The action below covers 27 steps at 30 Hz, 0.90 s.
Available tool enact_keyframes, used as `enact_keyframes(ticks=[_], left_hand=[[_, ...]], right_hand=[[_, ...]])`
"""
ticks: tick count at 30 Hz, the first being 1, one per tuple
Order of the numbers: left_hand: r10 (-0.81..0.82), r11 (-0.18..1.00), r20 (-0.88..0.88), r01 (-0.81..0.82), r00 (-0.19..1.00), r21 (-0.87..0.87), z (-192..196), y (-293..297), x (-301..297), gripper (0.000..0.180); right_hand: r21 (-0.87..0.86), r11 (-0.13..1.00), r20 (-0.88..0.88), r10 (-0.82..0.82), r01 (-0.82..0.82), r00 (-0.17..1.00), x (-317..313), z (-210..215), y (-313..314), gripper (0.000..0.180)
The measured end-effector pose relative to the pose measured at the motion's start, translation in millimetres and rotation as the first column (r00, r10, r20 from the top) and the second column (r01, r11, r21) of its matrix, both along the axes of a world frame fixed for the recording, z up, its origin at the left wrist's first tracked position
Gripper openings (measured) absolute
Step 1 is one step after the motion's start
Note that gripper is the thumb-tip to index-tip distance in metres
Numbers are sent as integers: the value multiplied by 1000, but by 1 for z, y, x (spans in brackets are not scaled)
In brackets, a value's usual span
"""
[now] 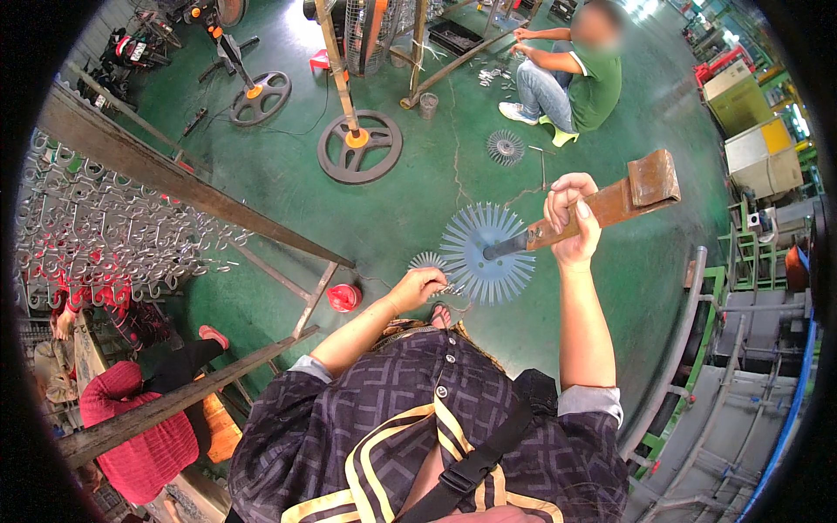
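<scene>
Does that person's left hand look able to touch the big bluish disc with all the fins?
Probably yes: the left hand appears close to the lower-left edge of the big finned disc, with nothing visibly blocking it, though the small metal pieces it grips may get in the way.

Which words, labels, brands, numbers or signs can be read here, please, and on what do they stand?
No text is readable.
Motorcycle: markings too small and blurred to read.
Rusty metal bar in the right hand: no lettering visible.
Slotted blue disc: no lettering visible.
</scene>
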State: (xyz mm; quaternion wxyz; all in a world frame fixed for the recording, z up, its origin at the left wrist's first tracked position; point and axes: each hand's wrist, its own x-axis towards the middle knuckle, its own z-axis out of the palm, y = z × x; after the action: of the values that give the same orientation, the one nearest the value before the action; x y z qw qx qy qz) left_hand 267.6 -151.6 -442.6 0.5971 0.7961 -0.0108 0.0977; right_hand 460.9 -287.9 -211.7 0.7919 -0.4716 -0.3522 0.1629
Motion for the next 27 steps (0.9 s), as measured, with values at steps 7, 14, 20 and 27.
enact_keyframes(ticks=[7,14,20,27], left_hand=[[-6,1000,-8,6,1000,13,-8,-8,-3,9],[12,996,54,-16,998,83,-19,-16,-1,11],[33,998,-104,-27,994,55,-10,-11,-3,17],[211,977,-280,-203,937,58,-47,23,-29,13]], right_hand=[[-3,1000,-11,7,-7,1000,-7,-1,-3,43],[-6,1000,-16,12,-12,1000,-11,0,-2,47],[-34,999,20,26,-25,999,-14,5,0,46],[-17,999,11,48,-48,999,-2,2,8,48]])
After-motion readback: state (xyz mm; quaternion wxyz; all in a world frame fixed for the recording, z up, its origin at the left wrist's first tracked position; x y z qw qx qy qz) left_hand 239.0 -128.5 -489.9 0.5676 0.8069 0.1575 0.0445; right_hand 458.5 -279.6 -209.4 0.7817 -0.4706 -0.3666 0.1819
